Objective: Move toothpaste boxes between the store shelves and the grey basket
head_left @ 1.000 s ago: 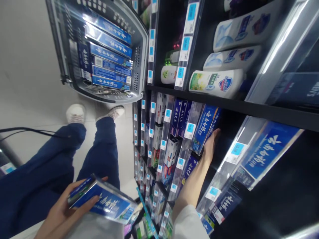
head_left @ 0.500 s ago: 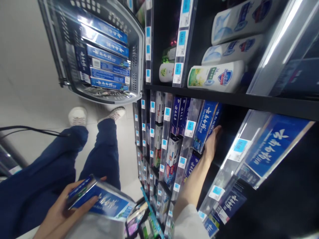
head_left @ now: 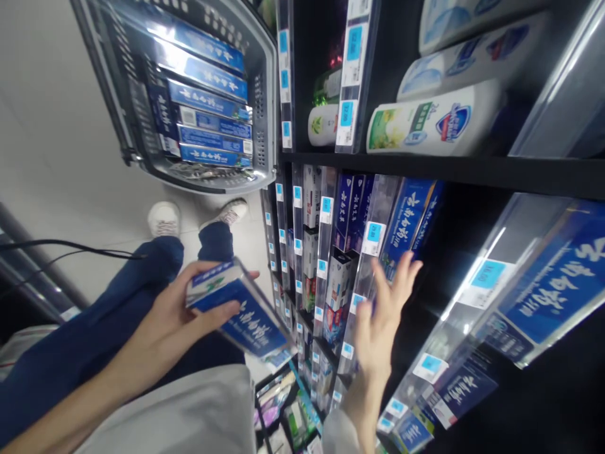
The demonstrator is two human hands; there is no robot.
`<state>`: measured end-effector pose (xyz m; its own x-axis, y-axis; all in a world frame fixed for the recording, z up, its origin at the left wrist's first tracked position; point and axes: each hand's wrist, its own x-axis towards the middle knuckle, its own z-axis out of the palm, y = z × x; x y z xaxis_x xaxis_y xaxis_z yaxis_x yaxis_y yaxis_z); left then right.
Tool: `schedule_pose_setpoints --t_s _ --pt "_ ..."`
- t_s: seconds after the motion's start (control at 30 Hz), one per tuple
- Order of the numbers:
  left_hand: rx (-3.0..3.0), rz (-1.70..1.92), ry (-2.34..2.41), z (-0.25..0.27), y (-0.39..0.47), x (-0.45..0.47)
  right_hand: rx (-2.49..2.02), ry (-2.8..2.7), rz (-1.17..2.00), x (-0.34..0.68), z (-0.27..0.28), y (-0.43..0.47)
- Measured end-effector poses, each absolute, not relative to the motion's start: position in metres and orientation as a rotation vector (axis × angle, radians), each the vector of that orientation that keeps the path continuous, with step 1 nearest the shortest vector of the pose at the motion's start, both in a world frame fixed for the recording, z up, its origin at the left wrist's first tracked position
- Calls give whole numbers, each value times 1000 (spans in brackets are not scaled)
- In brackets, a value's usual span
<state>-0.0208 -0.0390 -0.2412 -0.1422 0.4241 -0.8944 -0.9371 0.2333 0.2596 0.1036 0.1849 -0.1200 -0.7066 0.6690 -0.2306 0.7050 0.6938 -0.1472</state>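
Note:
My left hand (head_left: 203, 309) is closed around a blue toothpaste box (head_left: 253, 328), thumb across its front face, held in front of my legs. At the shelf, my right hand (head_left: 385, 309) has its fingers spread and holds nothing. It is just in front of several upright blue toothpaste boxes (head_left: 407, 217); whether a fingertip touches the nearest one I cannot tell. A grey shopping basket (head_left: 208, 183) at the upper left holds several blue toothpaste boxes (head_left: 215, 135) in a row, with a darker box (head_left: 163, 116) along their end.
White body-wash bottles (head_left: 425, 123) stand on the adjoining shelf. Clear price-tag rails (head_left: 486, 284) edge the shelves, with a large blue toothpaste box (head_left: 551, 284) beyond. A black cable (head_left: 70, 244) crosses at the left. My shoes (head_left: 164, 219) are on the pale floor.
My right hand has drawn back from the shelf boxes and its fingers have spread. My left hand has raised the toothpaste box up and to the right. The view has shifted slightly.

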Motion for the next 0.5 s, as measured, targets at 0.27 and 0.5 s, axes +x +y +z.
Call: schedule_pose_setpoints --t_s 0.27,0.5 --pt "-323 1725 1012 -249 41 -59 1651 2300 -1074 138 -143 137" --pt "-510 1563 1055 -255 69 -50 1654 2349 -1645 150 -168 151"
